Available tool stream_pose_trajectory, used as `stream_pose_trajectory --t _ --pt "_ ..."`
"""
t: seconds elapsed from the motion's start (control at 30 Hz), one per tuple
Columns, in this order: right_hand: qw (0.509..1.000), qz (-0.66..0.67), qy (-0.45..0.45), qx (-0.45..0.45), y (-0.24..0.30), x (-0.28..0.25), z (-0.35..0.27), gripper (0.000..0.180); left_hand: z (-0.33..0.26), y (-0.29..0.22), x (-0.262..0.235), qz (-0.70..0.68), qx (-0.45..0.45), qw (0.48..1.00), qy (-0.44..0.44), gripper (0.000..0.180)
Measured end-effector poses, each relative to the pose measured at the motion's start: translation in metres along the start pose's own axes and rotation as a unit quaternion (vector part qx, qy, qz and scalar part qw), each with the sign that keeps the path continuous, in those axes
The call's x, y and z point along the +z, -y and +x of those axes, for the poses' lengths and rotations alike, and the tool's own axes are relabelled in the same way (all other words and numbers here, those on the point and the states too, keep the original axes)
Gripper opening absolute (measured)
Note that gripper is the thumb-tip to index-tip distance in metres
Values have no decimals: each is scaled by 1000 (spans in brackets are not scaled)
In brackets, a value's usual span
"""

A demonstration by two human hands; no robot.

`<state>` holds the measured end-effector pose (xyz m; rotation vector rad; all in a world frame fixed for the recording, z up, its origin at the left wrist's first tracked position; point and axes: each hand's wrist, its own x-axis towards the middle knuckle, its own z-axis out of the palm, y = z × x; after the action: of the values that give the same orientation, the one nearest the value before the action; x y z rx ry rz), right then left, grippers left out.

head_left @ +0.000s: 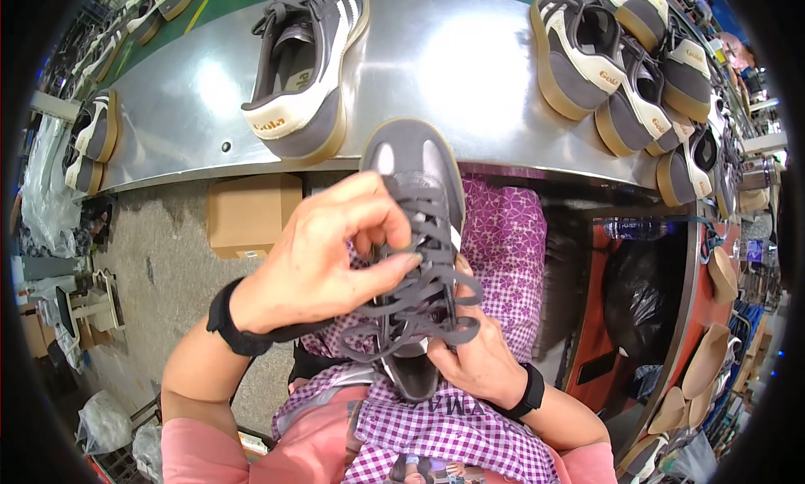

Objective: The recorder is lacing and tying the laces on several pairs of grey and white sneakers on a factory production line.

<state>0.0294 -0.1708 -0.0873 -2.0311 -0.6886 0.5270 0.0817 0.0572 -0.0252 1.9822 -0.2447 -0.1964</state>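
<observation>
And here we are at the near edge of the long, shiny metal tabletop [176,140], where a dark grey low shoe with a tan sole [415,155] is up in both hands, toe pointing away from the person, heel end over the purple-and-white checked apron [411,429]. The right hand [484,362] has it firmly, thumb by the ankle opening, other fingers closed along the right side. Over to the left hand [323,241]: thumb and forefinger bend toward each other, tips nearly meeting right at the flat dark grey laces [436,276]. Is a strand trapped between those fingers? I can't tell from here.

So how far along? Call it part-way, by my reading: the laces already cross the tongue in rows from the toe end up, and that stretch looks done. Nearer the ankle it's looser, with slack loops sprawling to both sides and no tightened knot to be made out, so that upper part looks unfinished.

Up on the tabletop, a matching grey shoe with a white heel panel [281,119] stands just beyond, its own laces gathered at the top, and more like it crowd the right end, some stacked.
</observation>
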Motion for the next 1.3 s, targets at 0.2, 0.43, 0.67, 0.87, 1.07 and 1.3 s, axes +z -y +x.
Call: stream_pose_trajectory --t 0.2,0.43,0.67,0.87,1.07,1.3 --pt "997 -50 -66 -2 19 10 -26 43 -10 6 19 12 2 997 74 17" --pt "991 -40 113 66 15 -14 -24 78 -15 22 25 17 18 999 30 15" --pt "980 98 -122 120 2 -61 10 17 -25 -8 15 336 186 909 -160 24" --pt "995 -56 -79 22 34 -53 38 14 -30 -16 28 310 86 947 -8 29" --pt "1000 -5 11 14 22 -68 55 15 -11 -10 17 282 143 946 66 24" --pt "949 209 -144 187 8 -47 26 15 -37 -13 23 292 130 944 -85 29"
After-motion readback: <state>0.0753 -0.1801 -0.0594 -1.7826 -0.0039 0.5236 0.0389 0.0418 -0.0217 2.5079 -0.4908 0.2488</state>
